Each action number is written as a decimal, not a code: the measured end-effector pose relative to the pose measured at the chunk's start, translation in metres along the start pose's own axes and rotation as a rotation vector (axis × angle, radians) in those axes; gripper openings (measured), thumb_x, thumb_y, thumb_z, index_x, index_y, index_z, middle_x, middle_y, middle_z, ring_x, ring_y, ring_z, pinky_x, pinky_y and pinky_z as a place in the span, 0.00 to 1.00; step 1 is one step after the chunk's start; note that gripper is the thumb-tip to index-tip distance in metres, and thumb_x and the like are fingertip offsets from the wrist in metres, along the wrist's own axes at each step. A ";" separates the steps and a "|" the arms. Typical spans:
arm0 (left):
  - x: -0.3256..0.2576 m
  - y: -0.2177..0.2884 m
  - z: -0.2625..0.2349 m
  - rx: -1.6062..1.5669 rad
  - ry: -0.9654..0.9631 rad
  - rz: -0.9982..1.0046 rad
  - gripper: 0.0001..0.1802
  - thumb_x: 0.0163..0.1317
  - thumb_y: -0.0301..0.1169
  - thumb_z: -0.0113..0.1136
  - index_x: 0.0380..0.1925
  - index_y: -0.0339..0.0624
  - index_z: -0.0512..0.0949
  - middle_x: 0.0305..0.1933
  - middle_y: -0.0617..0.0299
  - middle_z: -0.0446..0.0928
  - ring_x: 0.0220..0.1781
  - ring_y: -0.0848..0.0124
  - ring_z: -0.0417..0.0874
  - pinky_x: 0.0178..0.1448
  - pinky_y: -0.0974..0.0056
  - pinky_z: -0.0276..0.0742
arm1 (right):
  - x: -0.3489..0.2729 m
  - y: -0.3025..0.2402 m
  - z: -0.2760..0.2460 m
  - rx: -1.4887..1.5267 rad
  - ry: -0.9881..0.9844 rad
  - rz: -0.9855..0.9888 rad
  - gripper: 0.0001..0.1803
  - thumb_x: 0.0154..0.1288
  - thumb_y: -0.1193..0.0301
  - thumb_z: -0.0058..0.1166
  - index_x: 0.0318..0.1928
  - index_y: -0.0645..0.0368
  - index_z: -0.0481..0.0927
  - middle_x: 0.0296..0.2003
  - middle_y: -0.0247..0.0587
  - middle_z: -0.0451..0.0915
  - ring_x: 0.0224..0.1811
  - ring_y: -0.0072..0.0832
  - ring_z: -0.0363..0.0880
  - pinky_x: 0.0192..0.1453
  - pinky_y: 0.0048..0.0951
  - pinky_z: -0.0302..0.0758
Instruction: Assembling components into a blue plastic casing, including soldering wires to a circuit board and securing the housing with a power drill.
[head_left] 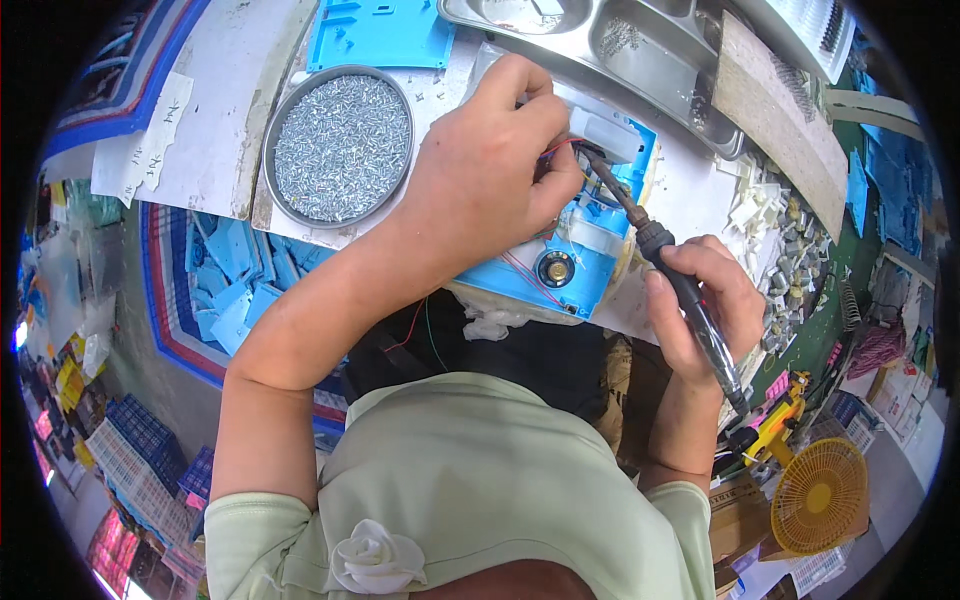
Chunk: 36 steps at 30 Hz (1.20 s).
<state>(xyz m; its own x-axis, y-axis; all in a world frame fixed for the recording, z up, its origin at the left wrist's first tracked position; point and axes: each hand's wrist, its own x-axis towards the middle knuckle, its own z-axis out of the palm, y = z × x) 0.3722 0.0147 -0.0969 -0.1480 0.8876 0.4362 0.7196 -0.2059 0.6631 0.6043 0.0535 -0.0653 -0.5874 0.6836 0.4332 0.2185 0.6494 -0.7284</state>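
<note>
My right hand (715, 300) grips a soldering iron (690, 300) with a dark handle. Its tip points up and left into a light-blue plastic housing (597, 262). My left hand (500, 150) is over the housing, fingers pinched around a thin red wire (562, 144) close to the iron's tip. Inside the housing sit a small round speaker (555, 268) and more thin wires. A grey-white block (605, 132) lies at its far end. My left hand hides part of the inside, and the exact joint at the tip is too small to make out.
A round tin of small screws (343, 148) stands left of my left hand. Metal trays (650, 60) and a blue panel (380, 35) lie at the back. Loose small parts (790, 260) pile at the right. A yellow fan (820, 495) stands lower right; blue casings (235, 270) fill a bag at left.
</note>
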 end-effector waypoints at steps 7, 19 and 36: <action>0.000 0.000 0.000 -0.005 0.017 0.025 0.06 0.53 0.23 0.67 0.28 0.37 0.78 0.41 0.56 0.75 0.32 0.63 0.82 0.36 0.61 0.80 | -0.002 -0.001 -0.003 -0.001 0.003 -0.015 0.18 0.49 0.81 0.70 0.43 0.62 0.82 0.21 0.41 0.76 0.20 0.31 0.72 0.25 0.29 0.66; 0.000 -0.001 -0.001 0.012 0.000 0.028 0.06 0.54 0.24 0.67 0.28 0.37 0.79 0.41 0.57 0.75 0.32 0.65 0.83 0.36 0.64 0.80 | -0.005 -0.003 -0.010 -0.014 0.012 -0.012 0.17 0.51 0.81 0.70 0.43 0.62 0.82 0.22 0.40 0.77 0.20 0.30 0.72 0.24 0.27 0.66; 0.000 0.000 0.000 0.000 0.002 0.011 0.06 0.53 0.24 0.68 0.29 0.37 0.79 0.41 0.57 0.75 0.31 0.64 0.83 0.35 0.63 0.80 | 0.003 0.000 0.004 -0.038 0.009 -0.033 0.17 0.49 0.81 0.71 0.41 0.62 0.82 0.21 0.39 0.78 0.19 0.30 0.71 0.25 0.29 0.66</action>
<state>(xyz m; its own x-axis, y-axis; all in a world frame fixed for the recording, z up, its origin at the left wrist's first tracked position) 0.3724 0.0147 -0.0974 -0.1415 0.8842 0.4451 0.7216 -0.2156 0.6579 0.5993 0.0546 -0.0661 -0.5881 0.6645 0.4611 0.2292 0.6837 -0.6929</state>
